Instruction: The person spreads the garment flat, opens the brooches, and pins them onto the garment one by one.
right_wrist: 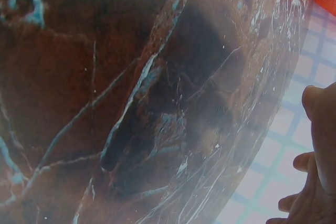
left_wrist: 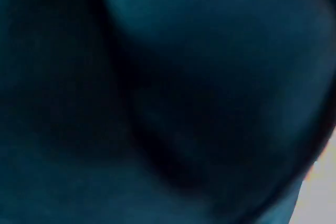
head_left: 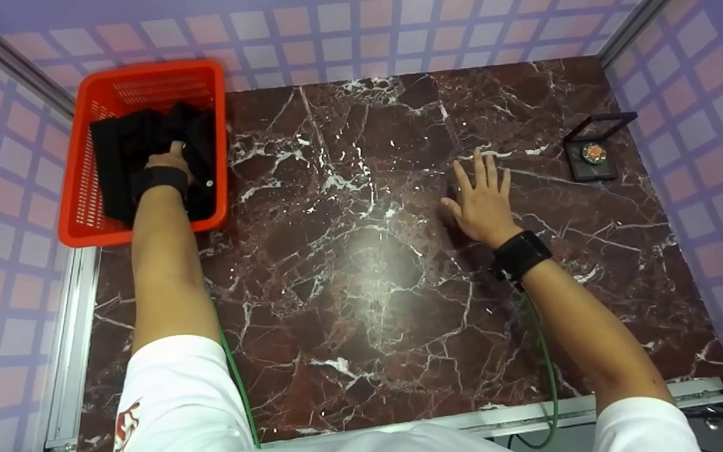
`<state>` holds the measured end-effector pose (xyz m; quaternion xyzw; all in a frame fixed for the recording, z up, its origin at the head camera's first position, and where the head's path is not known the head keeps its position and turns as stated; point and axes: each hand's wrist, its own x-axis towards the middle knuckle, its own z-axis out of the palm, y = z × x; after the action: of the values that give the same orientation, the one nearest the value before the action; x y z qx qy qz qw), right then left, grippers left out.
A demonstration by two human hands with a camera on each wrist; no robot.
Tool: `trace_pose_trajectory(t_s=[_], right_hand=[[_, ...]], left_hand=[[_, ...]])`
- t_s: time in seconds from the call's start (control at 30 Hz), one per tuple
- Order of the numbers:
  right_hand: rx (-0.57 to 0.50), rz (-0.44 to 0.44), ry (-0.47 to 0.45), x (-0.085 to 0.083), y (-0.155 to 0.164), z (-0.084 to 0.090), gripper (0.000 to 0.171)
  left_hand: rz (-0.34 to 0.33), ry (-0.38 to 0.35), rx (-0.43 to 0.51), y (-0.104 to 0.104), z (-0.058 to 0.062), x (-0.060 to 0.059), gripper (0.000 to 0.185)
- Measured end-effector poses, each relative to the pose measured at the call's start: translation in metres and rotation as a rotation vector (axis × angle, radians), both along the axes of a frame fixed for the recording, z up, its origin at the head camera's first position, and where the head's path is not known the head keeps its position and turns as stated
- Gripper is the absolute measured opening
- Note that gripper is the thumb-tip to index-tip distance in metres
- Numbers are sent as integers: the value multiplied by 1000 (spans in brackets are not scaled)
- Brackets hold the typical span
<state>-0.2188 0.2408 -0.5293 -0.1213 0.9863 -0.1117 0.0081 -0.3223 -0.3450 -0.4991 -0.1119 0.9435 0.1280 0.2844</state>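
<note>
In the head view my left hand [head_left: 170,161] is down inside a red plastic basket [head_left: 68,207], on a heap of black cloth [head_left: 142,129]. Its fingers are mostly hidden, so whether they grip the cloth cannot be told. Dark, blurred fabric [left_wrist: 220,93] fills nearly all of the left wrist view. My right hand [head_left: 482,202] is held palm down over the marble-patterned table [head_left: 349,251], fingers straight and spread, holding nothing. In the right wrist view the fingers [right_wrist: 323,114] of that hand show at the right edge.
A small black open-framed case [head_left: 594,172] stands at the table's right, with a round green-and-orange piece [head_left: 593,154] in it. Checkered purple wall panels [head_left: 361,37] close off the back and sides. A green cable [head_left: 546,358] trails from the right wrist.
</note>
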Motion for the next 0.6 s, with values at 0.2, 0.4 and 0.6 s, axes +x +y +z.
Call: trace_pose_trajectory(t_s=[0.2, 0.4, 0.6], right_hand=[[-28, -8, 3, 3, 3, 0, 77], [-29, -20, -40, 4, 3, -4, 82], [-21, -14, -36, 3, -1, -8, 83]], left_hand=[[-33, 81, 13, 10, 4, 5, 77], [-26, 92, 25, 19, 11, 13, 72], [-32, 133, 7, 15, 19, 13, 65]])
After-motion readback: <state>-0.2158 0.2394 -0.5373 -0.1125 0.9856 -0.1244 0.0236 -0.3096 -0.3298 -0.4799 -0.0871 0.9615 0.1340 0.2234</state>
